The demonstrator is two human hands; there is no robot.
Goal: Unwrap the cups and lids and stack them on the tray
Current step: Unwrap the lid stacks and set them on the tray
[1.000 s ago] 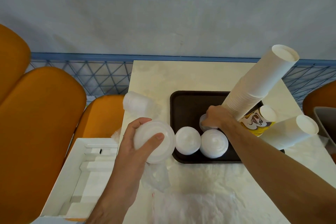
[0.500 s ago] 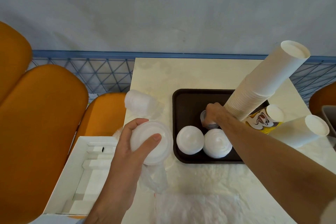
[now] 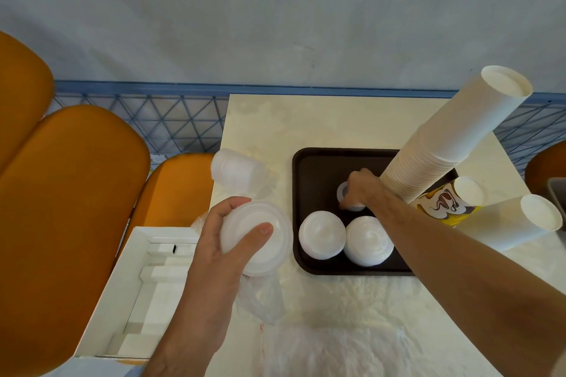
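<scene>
Item: lid stacking. My left hand (image 3: pixel 223 242) grips a lid stack (image 3: pixel 260 239) beside the tray (image 3: pixel 309 168); my right hand (image 3: pixel 364 187) pinches small lids (image 3: pixel 347 194) on it. I'd seat them flat. Obstacles: two lid piles (image 3: pixel 321 234), leaning cup column (image 3: pixel 441 147); loose wrap (image 3: pixel 330 349) on the desk (image 3: pixel 306 119).

A plain pale grey-blue wall (image 3: pixel 275 9) runs behind a cream marble-look tabletop (image 3: pixel 321 122), with a blue wire-mesh railing (image 3: pixel 171 119) along its base. Rounded orange seat backs (image 3: pixel 70 193), possibly upholstered chairs, stand at the left under soft, even light.
</scene>
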